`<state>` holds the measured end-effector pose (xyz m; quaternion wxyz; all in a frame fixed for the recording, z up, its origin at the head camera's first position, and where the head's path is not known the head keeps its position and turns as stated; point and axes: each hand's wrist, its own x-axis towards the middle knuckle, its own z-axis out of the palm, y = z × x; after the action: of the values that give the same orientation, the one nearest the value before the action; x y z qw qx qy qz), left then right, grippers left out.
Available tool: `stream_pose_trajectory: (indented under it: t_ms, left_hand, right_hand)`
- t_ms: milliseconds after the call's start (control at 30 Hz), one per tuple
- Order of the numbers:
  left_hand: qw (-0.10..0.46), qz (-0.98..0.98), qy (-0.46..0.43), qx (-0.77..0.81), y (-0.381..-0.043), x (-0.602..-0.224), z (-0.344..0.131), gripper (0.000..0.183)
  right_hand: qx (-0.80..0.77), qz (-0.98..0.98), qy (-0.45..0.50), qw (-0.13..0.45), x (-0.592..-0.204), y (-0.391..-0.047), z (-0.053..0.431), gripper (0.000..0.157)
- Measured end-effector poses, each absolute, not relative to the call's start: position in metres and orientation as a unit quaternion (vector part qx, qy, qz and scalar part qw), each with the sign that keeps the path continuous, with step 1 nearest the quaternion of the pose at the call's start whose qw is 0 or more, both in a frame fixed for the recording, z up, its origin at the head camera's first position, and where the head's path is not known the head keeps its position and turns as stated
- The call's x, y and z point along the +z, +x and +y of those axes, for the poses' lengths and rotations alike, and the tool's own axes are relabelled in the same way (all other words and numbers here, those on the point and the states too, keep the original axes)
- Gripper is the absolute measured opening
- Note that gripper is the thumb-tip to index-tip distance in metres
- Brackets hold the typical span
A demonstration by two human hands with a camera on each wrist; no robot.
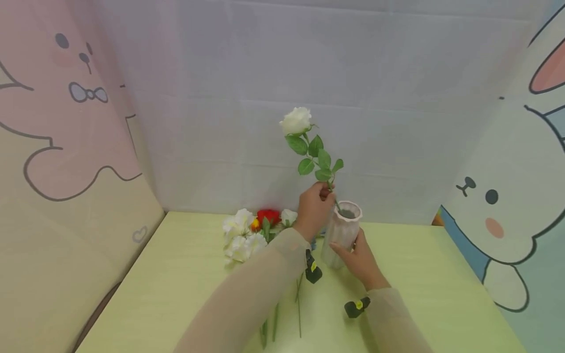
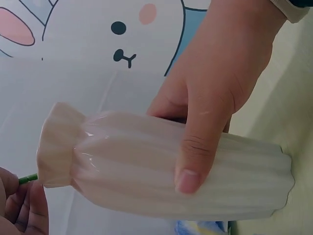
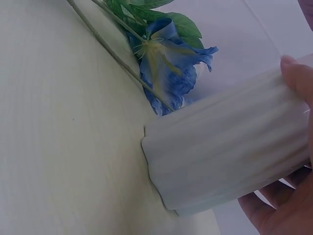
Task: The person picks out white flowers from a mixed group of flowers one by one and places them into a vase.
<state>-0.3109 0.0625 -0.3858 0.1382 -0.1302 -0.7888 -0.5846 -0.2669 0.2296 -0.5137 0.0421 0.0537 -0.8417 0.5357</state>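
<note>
A long-stemmed white rose (image 1: 296, 121) with green leaves stands up and leans left, its stem pinched by my left hand (image 1: 314, 208). The stem's lower part (image 2: 28, 178) goes in at the mouth of a pale, fluted vase (image 1: 342, 235). My right hand (image 1: 363, 260) grips the vase from its right side. In the left wrist view, the right thumb (image 2: 195, 161) lies across the ribbed wall. The right wrist view shows the vase's scalloped base (image 3: 161, 171) by the tabletop; whether it touches is unclear.
Left of the vase lie white flowers (image 1: 240, 235), a red flower (image 1: 268, 215) and another white bloom (image 1: 289, 217). A blue flower (image 3: 168, 63) lies behind the vase. Loose stems (image 1: 275, 323) stretch toward the front of the yellow table (image 1: 185, 274). Printed cloth walls stand around it.
</note>
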Motion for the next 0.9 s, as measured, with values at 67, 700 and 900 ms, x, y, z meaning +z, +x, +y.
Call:
stream_pose_trajectory:
  t_ms: [67, 700, 900]
  left_hand:
    - [0.133, -0.8, -0.135, -0.569, -0.311, -0.385, 0.064, 0.015]
    - [0.116, -0.893, -0.197, -0.387, -0.311, -0.371, 0.069, 0.021]
    - [0.112, -0.899, -0.188, -0.379, -0.308, -0.373, 0.071, 0.02]
  right_hand:
    - [0.535, -0.842, 0.052, 0.042, -0.513, -0.267, 0.229, 0.088]
    - [0.522, -0.85, 0.051, 0.051, -0.514, -0.267, 0.232, 0.087]
    - [0.525, -0.848, 0.056, 0.048, -0.515, -0.268, 0.23, 0.087]
